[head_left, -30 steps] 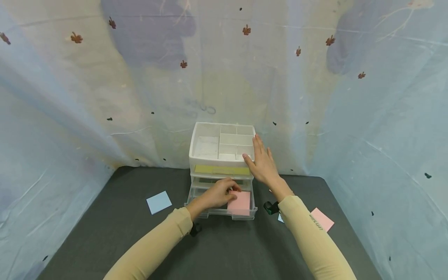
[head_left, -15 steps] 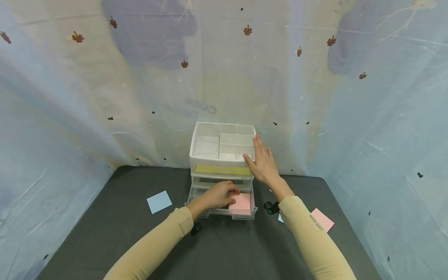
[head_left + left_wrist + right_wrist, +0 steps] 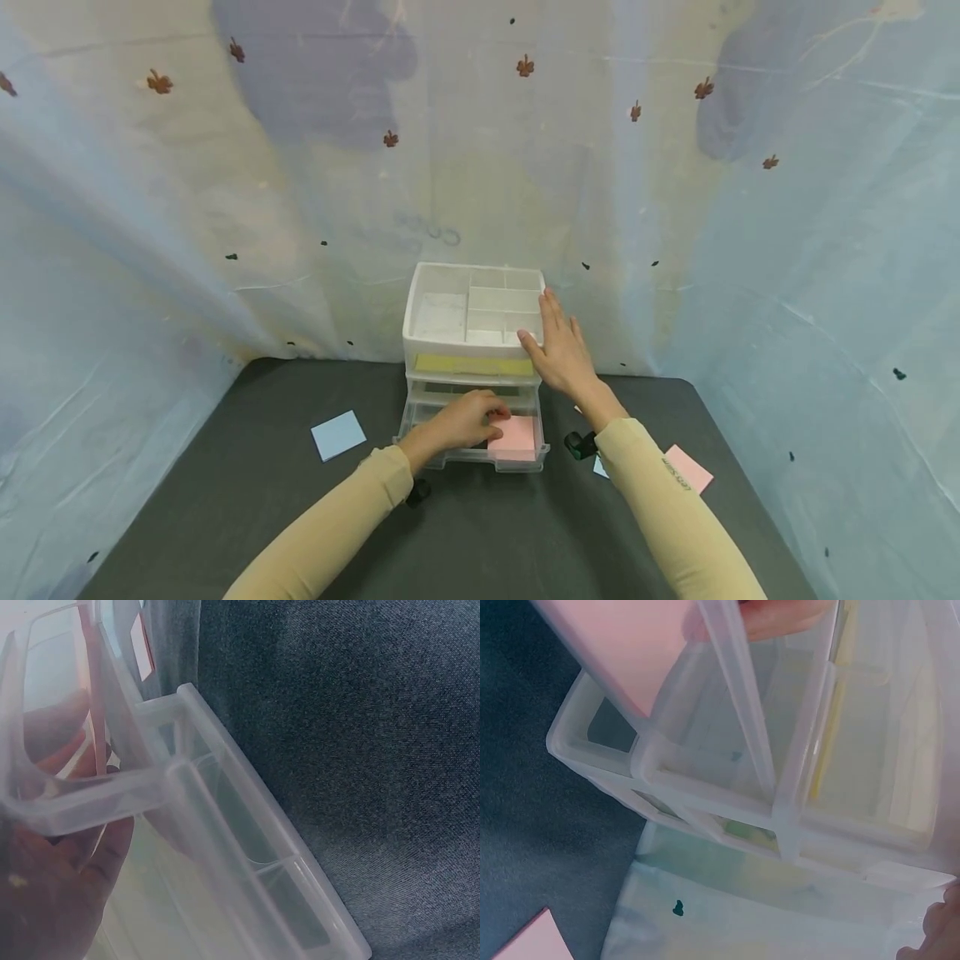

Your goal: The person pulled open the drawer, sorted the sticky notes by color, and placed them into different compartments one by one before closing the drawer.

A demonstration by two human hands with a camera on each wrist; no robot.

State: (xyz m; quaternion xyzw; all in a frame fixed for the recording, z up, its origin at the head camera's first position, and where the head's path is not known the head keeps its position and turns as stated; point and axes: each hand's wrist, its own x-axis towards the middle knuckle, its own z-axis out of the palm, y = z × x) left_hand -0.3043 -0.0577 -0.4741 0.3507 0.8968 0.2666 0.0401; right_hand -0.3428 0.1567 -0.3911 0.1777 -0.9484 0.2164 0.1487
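A white tabletop organizer has a compartmented top and clear drawers, with the low drawer pulled out. My left hand reaches into that drawer, thumb and curled fingers pinching the left edge of a pink sticky note pad. Through the clear plastic in the left wrist view, my left hand shows beside the pad's thin pink edge. In the right wrist view a fingertip meets the pink pad. My right hand lies with straight fingers against the organizer's upper right side, thumb over its front rim.
A blue pad lies on the dark table to the left. Another pink pad and a partly hidden blue one lie by the right forearm. Yellow paper shows in the upper drawer. A patterned curtain stands behind.
The pink pad has come slightly down and toward the drawer's front, and my left fingers have drawn back a little to the left. My right hand has stayed on the organizer.
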